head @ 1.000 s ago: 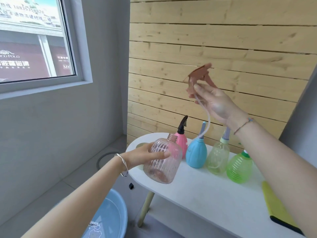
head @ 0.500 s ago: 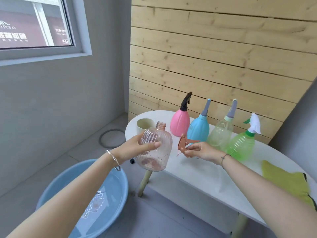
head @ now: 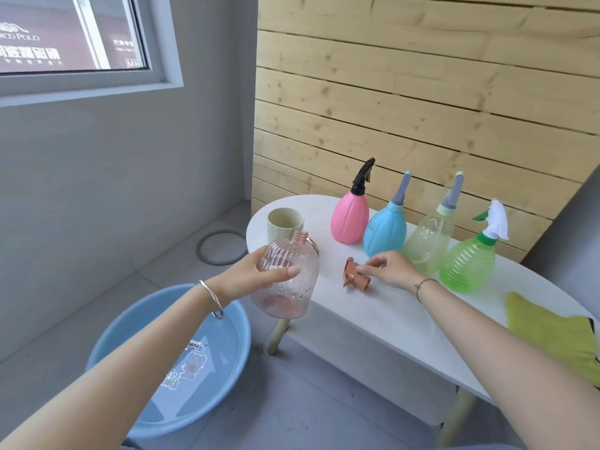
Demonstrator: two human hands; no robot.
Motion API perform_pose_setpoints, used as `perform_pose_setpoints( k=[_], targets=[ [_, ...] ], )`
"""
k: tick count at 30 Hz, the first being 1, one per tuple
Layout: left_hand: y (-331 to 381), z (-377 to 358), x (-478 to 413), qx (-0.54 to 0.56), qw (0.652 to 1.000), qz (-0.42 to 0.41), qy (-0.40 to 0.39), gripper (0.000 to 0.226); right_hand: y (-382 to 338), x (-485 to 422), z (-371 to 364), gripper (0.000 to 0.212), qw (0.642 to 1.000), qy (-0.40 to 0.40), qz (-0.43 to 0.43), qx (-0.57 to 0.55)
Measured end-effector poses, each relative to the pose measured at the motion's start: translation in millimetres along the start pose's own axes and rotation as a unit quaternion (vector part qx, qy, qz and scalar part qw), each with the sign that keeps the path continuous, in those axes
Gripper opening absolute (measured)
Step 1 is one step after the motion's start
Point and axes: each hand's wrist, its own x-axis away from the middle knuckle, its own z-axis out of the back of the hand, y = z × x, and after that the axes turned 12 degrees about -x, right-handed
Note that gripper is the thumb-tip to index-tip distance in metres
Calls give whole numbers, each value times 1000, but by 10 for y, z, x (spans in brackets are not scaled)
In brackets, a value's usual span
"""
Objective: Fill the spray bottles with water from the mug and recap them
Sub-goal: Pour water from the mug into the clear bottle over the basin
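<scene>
The left hand (head: 256, 274) is gripping the uncapped clear pink bottle (head: 289, 287) round its ribbed belly, thumb lying across the front, holding it upright off the near-left edge of the white table (head: 373, 323) and above the blue basin (head: 130, 336). The right hand (head: 393, 271) is pinching the brown spray head (head: 355, 280) between thumb and fingertips while it is lying on the tabletop, just right of the held bottle. The cream mug (head: 282, 224) is standing directly behind the left grip. Beyond the right grip four capped bottles are standing in a row: a pink bottle (head: 350, 219), a blue bottle (head: 384, 233), a pale clear bottle (head: 427, 245) and a green bottle (head: 467, 264). A yellow-green cloth (head: 552, 329) is lying further right. Through the window (head: 65, 30) a sign is showing "CO POLO" – its other characters are blurring out. Below the left grip, a cartoon bear print is showing on the basin's bottom – its lettering is too blurred to read
</scene>
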Motion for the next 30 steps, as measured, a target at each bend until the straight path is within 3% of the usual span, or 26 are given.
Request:
perform_pose_setpoints(
  k=[3,8,13,17,23,30],
  targets=[
    [-93,99,55,2,1000,8,11,67,-241,-6,-231,18,991,102,87,7],
    [-308,275,203,3,996,48,70,93,-599,-80,-795,29,994,23,49,-99],
    [-516,563,566,2,989,83,119,101,-730,-83,-1102,16,989,58,23,-136],
    [-674,826,888,-2,986,93,136,95,-872,33,-1227,24,981,68,19,-180],
    [-843,1065,1164,-3,973,143,182,99,-1092,69,-1457,30,968,17,59,-245],
    [-1175,1351,1138,-43,957,201,205,101,-1282,-124,-2048,39,970,-99,58,-214]
  ],
)
